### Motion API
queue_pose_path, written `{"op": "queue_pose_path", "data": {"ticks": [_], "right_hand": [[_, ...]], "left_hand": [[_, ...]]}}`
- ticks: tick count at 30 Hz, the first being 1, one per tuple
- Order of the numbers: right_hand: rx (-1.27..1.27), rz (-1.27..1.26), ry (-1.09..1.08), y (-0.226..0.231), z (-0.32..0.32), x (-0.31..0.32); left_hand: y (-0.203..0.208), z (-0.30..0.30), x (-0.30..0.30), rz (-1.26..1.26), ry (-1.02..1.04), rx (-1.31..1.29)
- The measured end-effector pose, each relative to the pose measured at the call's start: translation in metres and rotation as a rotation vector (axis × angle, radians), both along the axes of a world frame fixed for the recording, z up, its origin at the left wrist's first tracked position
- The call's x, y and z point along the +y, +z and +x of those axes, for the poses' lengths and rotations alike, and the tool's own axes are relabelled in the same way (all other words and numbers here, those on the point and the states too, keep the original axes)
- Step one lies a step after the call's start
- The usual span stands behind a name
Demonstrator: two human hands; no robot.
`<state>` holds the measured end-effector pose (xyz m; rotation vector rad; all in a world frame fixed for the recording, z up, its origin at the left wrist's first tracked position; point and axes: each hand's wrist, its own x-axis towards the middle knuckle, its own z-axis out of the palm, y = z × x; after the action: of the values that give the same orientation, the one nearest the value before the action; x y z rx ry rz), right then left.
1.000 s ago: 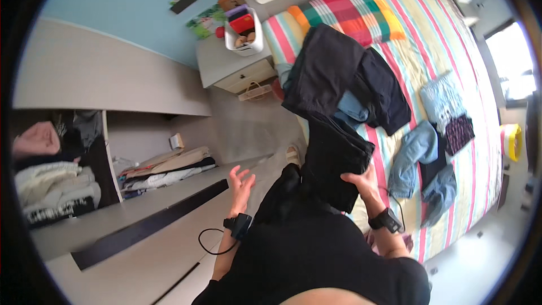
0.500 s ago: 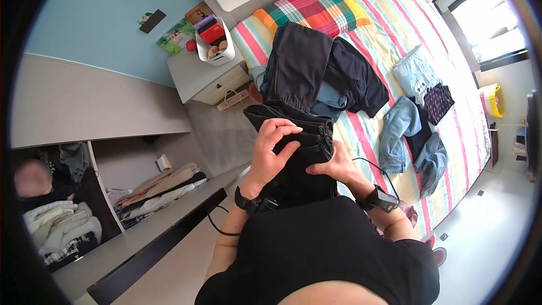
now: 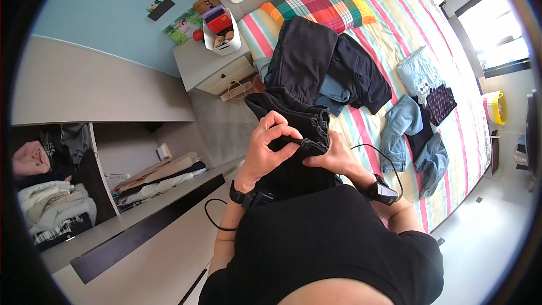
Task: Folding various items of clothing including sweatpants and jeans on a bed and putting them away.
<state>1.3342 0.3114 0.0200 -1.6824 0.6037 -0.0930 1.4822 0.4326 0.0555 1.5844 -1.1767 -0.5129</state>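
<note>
Folded black jeans (image 3: pixel 302 116) with a frayed hem hang in front of my body. Thumb and fingertips of my left hand (image 3: pixel 270 147) pinch the edge of the cloth near the frayed end. My right hand (image 3: pixel 337 157) grips the same jeans from the right side, its thumb on top and the other fingers mostly hidden. Just beyond them, dark grey trousers (image 3: pixel 305 51) lie on the bed beside dark navy trousers (image 3: pixel 361 73), with blue denim (image 3: pixel 334 91) partly covered beneath.
The striped bed (image 3: pixel 367 135) bears light blue jeans (image 3: pixel 402 127), a patterned dark cloth (image 3: pixel 441 105), a pale blue garment (image 3: pixel 420 76) and a plaid pillow (image 3: pixel 322 4). A nightstand (image 3: pixel 203 65) with a white bin (image 3: pixel 228 45) stands far left. Open wardrobe shelves (image 3: pixel 127 152) hold clothes.
The top of the folded jeans has tilted upward, and its frayed edge has shifted slightly left and down. My left hand has closed in a pinch on that edge. The view has shifted a little.
</note>
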Motion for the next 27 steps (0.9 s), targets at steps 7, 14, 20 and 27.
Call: {"op": "queue_pose_path", "data": {"ticks": [7,14,20,27], "right_hand": [[0.013,-0.073,0.022,0.005,-0.003,0.0],[-0.017,-0.078,0.009,0.018,-0.002,0.005],[-0.041,-0.064,-0.011,0.004,-0.004,0.006],[-0.045,-0.083,-0.04,0.001,-0.007,0.007]], "left_hand": [[0.004,0.002,0.013,-0.029,-0.092,0.061],[0.008,-0.003,0.01,0.175,0.082,0.301],[0.01,-0.003,0.005,0.164,-0.063,0.069],[0.01,-0.009,0.005,0.184,-0.086,0.137]]}}
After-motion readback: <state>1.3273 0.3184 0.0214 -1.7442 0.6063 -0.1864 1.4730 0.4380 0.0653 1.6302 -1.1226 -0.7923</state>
